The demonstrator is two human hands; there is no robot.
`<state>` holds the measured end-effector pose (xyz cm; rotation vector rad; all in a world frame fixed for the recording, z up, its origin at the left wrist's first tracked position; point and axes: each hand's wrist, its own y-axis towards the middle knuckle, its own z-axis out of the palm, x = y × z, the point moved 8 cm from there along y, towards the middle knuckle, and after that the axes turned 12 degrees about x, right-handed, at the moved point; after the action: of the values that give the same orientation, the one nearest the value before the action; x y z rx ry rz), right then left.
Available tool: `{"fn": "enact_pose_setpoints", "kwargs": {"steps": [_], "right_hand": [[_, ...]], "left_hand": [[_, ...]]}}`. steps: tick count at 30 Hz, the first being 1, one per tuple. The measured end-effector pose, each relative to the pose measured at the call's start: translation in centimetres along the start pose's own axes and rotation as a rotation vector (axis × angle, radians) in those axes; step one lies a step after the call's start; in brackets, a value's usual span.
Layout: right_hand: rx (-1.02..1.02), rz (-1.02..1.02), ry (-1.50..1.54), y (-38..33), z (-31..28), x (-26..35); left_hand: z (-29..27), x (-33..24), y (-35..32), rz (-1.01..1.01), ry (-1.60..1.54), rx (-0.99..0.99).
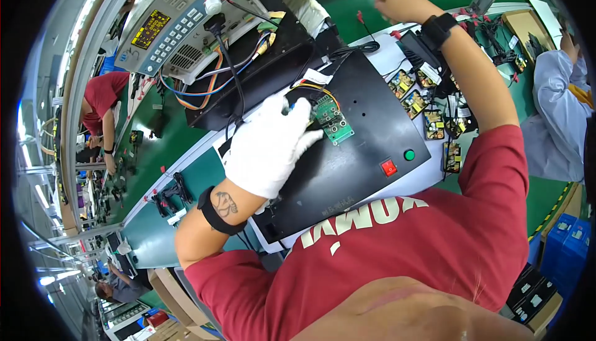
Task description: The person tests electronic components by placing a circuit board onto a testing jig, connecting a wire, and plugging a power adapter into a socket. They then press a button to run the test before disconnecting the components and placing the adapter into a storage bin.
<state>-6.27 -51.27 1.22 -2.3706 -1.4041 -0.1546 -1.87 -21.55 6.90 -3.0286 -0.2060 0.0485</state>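
Note:
My left hand (pixel 264 145), in a white glove with a black band on the wrist, reaches over a black test box. Its fingers curl round a dark part at the left edge of a small green circuit board (pixel 335 121); glove and fingers mostly hide that part. Yellow, red and black wires arch over the board's upper end. Bare and closed, my right hand (pixel 397 3) is stretched out over the far right, with a black watch on its wrist. What it holds, if anything, cannot be made out. A cord with a red tip (pixel 360 17) stands just left of it.
A grey bench instrument (pixel 180 24) with a lit display rests at the back left, cables running from it. The black box (pixel 310 198) carries a red switch (pixel 388 167) and a green button (pixel 409 155). Several bare yellow-and-black boards (pixel 434 124) lie right. Other people work nearby.

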Motion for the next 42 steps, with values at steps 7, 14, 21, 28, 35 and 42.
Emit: {"fn": "enact_pose_setpoints", "kwargs": {"steps": [7, 14, 21, 28, 35, 42], "right_hand": [[-0.140, -0.028, 0.121, 5.7, 5.7, -2.5], [0.059, -0.178, 1.166, 5.3, 5.0, -1.7], [-0.037, -0.501, 0.972, -7.7, -3.1, 6.1], [-0.041, -1.126, 0.776, -17.5, -2.7, 15.1], [0.296, -0.721, 1.090, -13.9, 5.9, 23.1], [0.463, -0.708, 1.330, -11.1, 8.3, 23.5]], "left_hand": [[4.2, 1.8, -0.8, 0.041, -0.139, 0.291], [5.4, 2.9, -0.6, -0.049, -0.190, 0.359], [1.1, 3.0, -2.9, -0.004, -0.300, 0.043], [-0.8, 5.0, -13.3, -0.169, -0.525, -0.182], [8.7, 9.8, -16.2, -0.426, -1.525, -0.474], [9.8, 9.1, -16.9, -0.403, -1.431, -0.467]]}}
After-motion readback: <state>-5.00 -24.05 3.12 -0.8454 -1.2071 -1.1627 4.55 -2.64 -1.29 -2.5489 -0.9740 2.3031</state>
